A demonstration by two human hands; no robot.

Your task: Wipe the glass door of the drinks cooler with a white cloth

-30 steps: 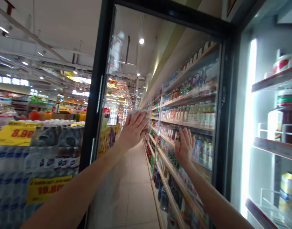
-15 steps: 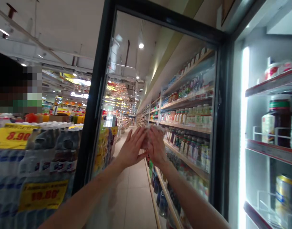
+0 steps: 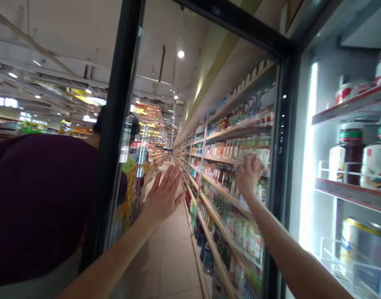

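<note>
A supermarket aisle (image 3: 174, 257): long shelves (image 3: 222, 190) of bottled drinks (image 3: 227, 148), a lit cooler (image 3: 326, 81) with 3 stocked racks (image 3: 352, 191).

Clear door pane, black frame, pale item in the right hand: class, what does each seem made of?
Clear door pane: probably smooth glass; the floor shows through. Black door frame: metal or plastic, perhaps glossy, given small glints. Pale item in the right hand: looks thin, possibly cloth or paper; finish blurred.

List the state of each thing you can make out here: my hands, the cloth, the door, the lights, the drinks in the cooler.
Left hand: open, fingers extended
Right hand: closed on cloth
Cloth: held, blurred
Glass door: open
Cooler light strip: lit
Ceiling lamp: lit
Dark bottles: upright, capped
Can: upright
</note>
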